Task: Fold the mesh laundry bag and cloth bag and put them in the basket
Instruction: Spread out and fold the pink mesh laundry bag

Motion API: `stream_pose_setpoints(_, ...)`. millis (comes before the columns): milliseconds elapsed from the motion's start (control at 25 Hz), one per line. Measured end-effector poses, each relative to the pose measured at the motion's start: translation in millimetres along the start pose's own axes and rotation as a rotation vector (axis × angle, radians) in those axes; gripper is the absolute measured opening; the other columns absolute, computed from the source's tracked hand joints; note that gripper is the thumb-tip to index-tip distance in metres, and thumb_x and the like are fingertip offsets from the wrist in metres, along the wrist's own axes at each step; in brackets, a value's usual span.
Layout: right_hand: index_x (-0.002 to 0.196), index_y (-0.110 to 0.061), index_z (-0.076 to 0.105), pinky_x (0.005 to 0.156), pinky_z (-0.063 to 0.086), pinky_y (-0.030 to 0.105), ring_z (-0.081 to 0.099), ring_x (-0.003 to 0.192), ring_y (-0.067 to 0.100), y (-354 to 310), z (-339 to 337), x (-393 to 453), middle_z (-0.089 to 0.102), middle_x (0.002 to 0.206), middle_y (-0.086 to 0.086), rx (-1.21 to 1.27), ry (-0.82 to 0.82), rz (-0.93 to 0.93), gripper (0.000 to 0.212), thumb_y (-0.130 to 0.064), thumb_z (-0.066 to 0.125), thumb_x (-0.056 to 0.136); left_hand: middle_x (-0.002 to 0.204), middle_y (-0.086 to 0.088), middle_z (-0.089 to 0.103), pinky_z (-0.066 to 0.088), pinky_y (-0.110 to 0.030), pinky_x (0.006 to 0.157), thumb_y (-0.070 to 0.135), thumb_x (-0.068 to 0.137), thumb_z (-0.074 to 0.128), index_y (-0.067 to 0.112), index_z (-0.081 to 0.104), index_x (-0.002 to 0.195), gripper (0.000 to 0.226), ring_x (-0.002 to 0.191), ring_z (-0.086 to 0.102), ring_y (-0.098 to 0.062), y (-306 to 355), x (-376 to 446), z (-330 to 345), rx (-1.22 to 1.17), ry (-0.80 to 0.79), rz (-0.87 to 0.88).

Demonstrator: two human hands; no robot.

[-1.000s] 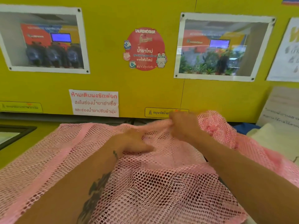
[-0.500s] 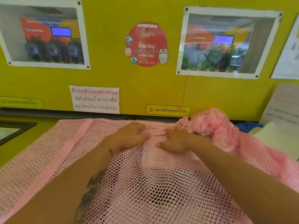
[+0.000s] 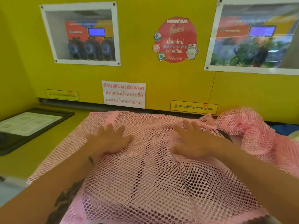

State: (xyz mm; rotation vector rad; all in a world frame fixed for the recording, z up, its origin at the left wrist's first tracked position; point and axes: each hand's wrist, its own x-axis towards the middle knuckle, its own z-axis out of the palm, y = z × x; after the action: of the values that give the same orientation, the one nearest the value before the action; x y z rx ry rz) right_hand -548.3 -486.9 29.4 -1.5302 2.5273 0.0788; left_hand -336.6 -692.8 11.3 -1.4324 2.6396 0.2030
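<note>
Palms now flat, fingers spread: my left hand [image 3: 110, 139] and right hand [image 3: 194, 141] have let go of the mesh laundry bag [image 3: 145, 183] and smooth it on the bench [image 3: 48, 151]; folding comes next.

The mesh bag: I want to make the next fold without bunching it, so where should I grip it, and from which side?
Probably the bunched right end of the mesh bag, coming from the right. That part stands up in loose folds, easy to pinch and carry over the flat middle. The rest lies flat under the open left hand and right hand, offering no raised edge.
</note>
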Motion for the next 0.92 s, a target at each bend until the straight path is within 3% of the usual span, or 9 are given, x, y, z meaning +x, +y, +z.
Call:
stream_pose_setpoints(80, 0.151, -0.046, 0.001, 0.115, 0.008, 0.069, -0.005, 0.151, 0.035, -6, 8, -11, -0.006, 0.165, -0.003, -0.016, -0.035, -0.094, 0.097, -0.093, 0.027, 0.071, 0.166, 0.002, -0.006, -0.003, -0.074, 0.108, 0.092, 0.071, 0.009, 0.051, 0.002, 0.150, 0.090, 0.151, -0.005, -0.033, -12, 7, 0, -0.007, 0.043, 0.032)
stream_pose_setpoints(200, 0.154, -0.036, -0.009, 0.120, 0.009, 0.058, -0.007, 0.152, 0.029, -18, 5, -30, -0.012, 0.166, 0.001, -0.036, -0.211, -0.098, 0.123, -0.101, 0.010, 0.052, 0.166, 0.003, -0.002, 0.001, -0.070, 0.113, 0.087, 0.077, 0.012, 0.047, 0.006, 0.152, 0.085, 0.151, 0.000, -0.029, -28, 14, -8, 0.025, 0.053, 0.154)
stream_pose_setpoints(280, 0.156, -0.031, -0.008, 0.121, 0.012, 0.052, -0.001, 0.153, 0.027, -26, -3, -35, -0.009, 0.166, 0.003, -0.083, -0.204, -0.104, 0.125, -0.100, 0.009, 0.052, 0.166, 0.003, 0.003, 0.004, -0.068, 0.114, 0.085, 0.080, 0.017, 0.046, 0.012, 0.152, 0.082, 0.151, 0.005, -0.027, -39, 12, -12, 0.010, 0.055, 0.175)
stream_pose_setpoints(360, 0.155, -0.036, -0.008, 0.120, 0.013, 0.054, 0.000, 0.153, 0.026, -26, -6, -32, -0.008, 0.166, 0.002, -0.072, -0.125, -0.093, 0.114, -0.098, 0.010, 0.061, 0.166, 0.000, 0.006, 0.004, -0.068, 0.114, 0.079, 0.084, 0.028, 0.042, 0.022, 0.151, 0.076, 0.150, 0.007, -0.029, -41, 12, -14, -0.032, 0.101, 0.150)
stream_pose_setpoints(440, 0.154, -0.043, -0.006, 0.119, 0.010, 0.059, -0.003, 0.153, 0.025, -17, -4, -27, -0.009, 0.166, 0.000, 0.005, -0.088, -0.079, 0.114, -0.100, 0.007, 0.056, 0.165, -0.003, 0.007, -0.001, -0.070, 0.113, 0.071, 0.088, 0.036, 0.038, 0.028, 0.150, 0.071, 0.150, 0.005, -0.032, -33, 4, -18, -0.055, 0.156, 0.124)
stream_pose_setpoints(640, 0.153, -0.046, 0.010, 0.119, 0.011, 0.058, 0.006, 0.152, 0.023, 18, 4, -10, 0.006, 0.166, -0.003, 0.075, -0.018, -0.026, 0.122, -0.105, 0.002, 0.046, 0.166, -0.005, -0.004, -0.004, -0.072, 0.111, 0.085, 0.079, 0.018, 0.043, 0.005, 0.153, 0.086, 0.150, -0.004, -0.035, -10, -18, -11, -0.131, -0.026, 0.069)
stream_pose_setpoints(760, 0.155, -0.036, 0.017, 0.121, 0.011, 0.048, 0.010, 0.151, 0.020, 22, -3, -17, 0.016, 0.164, -0.005, 0.034, -0.054, -0.084, 0.133, -0.104, -0.004, 0.042, 0.165, -0.003, -0.010, -0.007, -0.072, 0.110, 0.086, 0.079, 0.013, 0.045, -0.001, 0.153, 0.085, 0.151, -0.009, -0.032, -15, -13, 1, -0.017, 0.007, 0.099)
stream_pose_setpoints(840, 0.155, -0.033, 0.017, 0.120, 0.014, 0.046, 0.012, 0.150, 0.022, 20, -4, -25, 0.017, 0.164, -0.002, -0.003, -0.032, -0.079, 0.128, -0.100, -0.002, 0.048, 0.166, -0.001, -0.009, -0.006, -0.071, 0.112, 0.084, 0.081, 0.013, 0.045, 0.000, 0.153, 0.083, 0.151, -0.008, -0.030, -22, -8, 3, -0.005, 0.027, 0.144)
stream_pose_setpoints(920, 0.154, -0.041, 0.010, 0.119, 0.013, 0.056, 0.005, 0.152, 0.028, 23, 1, -29, 0.005, 0.166, 0.002, -0.017, 0.067, 0.004, 0.104, -0.094, 0.006, 0.064, 0.166, 0.001, -0.006, -0.005, -0.069, 0.113, 0.085, 0.080, 0.016, 0.047, 0.003, 0.152, 0.083, 0.151, -0.006, -0.029, -29, -4, 1, -0.021, 0.019, 0.170)
